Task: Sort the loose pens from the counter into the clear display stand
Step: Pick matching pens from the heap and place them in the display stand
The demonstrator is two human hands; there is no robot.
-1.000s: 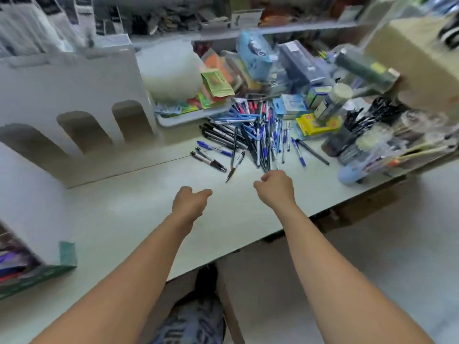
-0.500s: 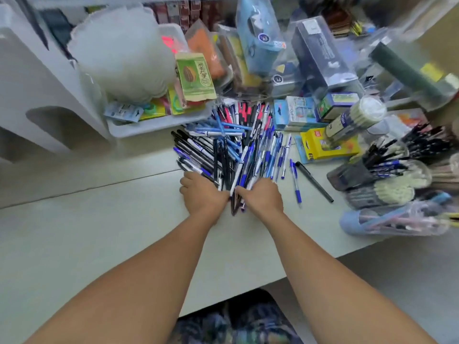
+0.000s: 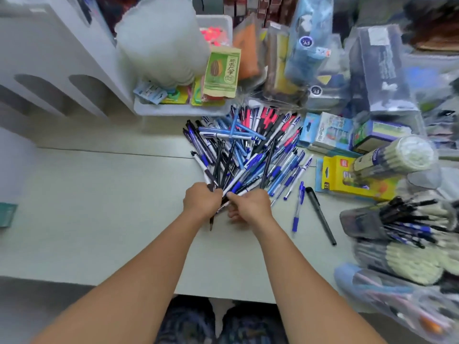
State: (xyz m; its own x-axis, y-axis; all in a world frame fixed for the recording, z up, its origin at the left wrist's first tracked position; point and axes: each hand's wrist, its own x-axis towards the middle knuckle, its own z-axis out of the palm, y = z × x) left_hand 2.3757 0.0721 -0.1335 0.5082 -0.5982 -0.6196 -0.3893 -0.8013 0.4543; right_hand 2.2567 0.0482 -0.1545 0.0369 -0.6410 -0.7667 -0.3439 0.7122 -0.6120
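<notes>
A fanned heap of loose pens [image 3: 248,150], blue, black, white and red, lies on the pale counter [image 3: 99,207]. My left hand [image 3: 202,201] grips the near ends of several dark pens from that heap. My right hand [image 3: 249,206] curls round the ends of several blue and white pens beside it. Both hands meet at the heap's near tip. One blue pen [image 3: 298,207] and one black pen [image 3: 320,214] lie apart to the right. A clear stand [image 3: 367,222] holding upright pens sits at the right edge.
A white tray [image 3: 178,109] with packets and a white bundle stands behind the heap. Boxes and a yellow pack [image 3: 345,177] crowd the right. A white arched rack [image 3: 57,70] stands at the left. The counter's front edge runs just below my forearms.
Both hands reached forward from the bare counter to the heap, then closed round the pens' near ends. The camera moved closer and looks more steeply down.
</notes>
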